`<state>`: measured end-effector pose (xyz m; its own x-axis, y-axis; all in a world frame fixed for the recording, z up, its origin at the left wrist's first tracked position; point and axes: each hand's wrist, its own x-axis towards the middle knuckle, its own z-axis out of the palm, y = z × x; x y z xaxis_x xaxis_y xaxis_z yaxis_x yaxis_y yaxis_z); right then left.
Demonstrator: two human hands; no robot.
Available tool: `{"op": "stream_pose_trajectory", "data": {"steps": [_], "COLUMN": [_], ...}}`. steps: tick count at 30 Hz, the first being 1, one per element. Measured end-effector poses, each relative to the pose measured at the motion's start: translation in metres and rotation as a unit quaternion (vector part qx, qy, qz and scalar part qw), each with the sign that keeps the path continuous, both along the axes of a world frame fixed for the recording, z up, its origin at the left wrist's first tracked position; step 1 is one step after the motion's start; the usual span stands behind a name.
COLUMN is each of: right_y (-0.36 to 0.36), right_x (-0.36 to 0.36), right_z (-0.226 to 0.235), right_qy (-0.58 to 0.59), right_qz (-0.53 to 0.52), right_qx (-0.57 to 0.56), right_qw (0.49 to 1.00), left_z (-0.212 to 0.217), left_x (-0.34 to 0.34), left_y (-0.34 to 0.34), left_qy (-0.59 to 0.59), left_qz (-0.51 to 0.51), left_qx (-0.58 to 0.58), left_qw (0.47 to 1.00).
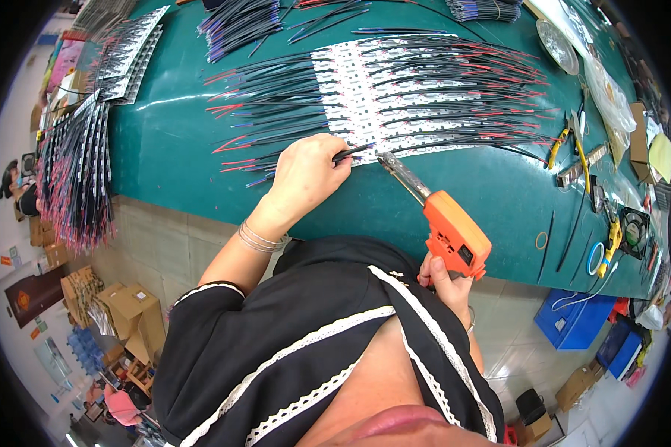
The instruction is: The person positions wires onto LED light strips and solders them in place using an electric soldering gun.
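Observation:
My left hand (309, 173) pinches a black wire (354, 152) at the near edge of a white circuit board panel (350, 97). In my right hand (446, 280) is an orange soldering gun (458, 232), gripped by its handle. Its metal tip (384, 158) points at the board's near edge, close to the end of the wire; whether they touch I cannot tell. Rows of black wires (440, 93) with red and blue ends run across the panel and stick out on both sides.
The panel lies on a green-topped table (171, 149). Wired boards (78, 171) hang over its left edge. Wire bundles (238, 26) lie at the back. On the right are yellow-handled pliers (559, 147), a metal dish (558, 46), a small fan (634, 232) and a tape roll (595, 258).

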<state>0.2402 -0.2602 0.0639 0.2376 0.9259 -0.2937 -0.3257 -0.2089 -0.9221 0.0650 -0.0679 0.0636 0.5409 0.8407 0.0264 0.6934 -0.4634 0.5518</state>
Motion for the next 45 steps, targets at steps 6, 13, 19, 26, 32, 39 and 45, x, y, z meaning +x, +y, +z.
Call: {"op": "stream_pose_trajectory", "data": {"steps": [6, 13, 19, 26, 32, 39, 45], "right_y": [0.001, 0.002, 0.005, 0.006, 0.007, 0.006, 0.0], "right_x": [-0.005, -0.011, -0.016, -0.016, -0.019, -0.019, -0.014], "right_z": [-0.002, -0.005, -0.002, -0.004, -0.001, -0.002, -0.003], "right_qy": [-0.006, -0.026, -0.043, -0.075, -0.073, -0.094, -0.039], "right_qz": [0.01, 0.014, 0.016, 0.026, 0.002, 0.006, -0.01], "right_qx": [-0.004, -0.006, -0.009, -0.028, -0.042, -0.038, 0.024], "right_qw": [1.0, 1.0, 0.999, 0.996, 0.996, 0.995, 0.999], "left_z": [0.001, 0.002, -0.001, 0.0, 0.002, 0.005, 0.007], "left_x": [0.0, -0.001, -0.002, -0.002, 0.0, 0.002, 0.004], "left_y": [0.002, 0.003, 0.003, 0.004, 0.004, 0.004, 0.006], "left_qy": [0.011, 0.017, 0.009, 0.013, 0.025, 0.037, 0.06], "left_qz": [-0.023, -0.026, -0.034, -0.038, -0.042, -0.053, -0.065], "left_qx": [0.012, 0.002, 0.01, -0.003, -0.003, -0.006, 0.0], "left_qw": [1.0, 1.0, 0.999, 0.999, 0.999, 0.998, 0.996]}}
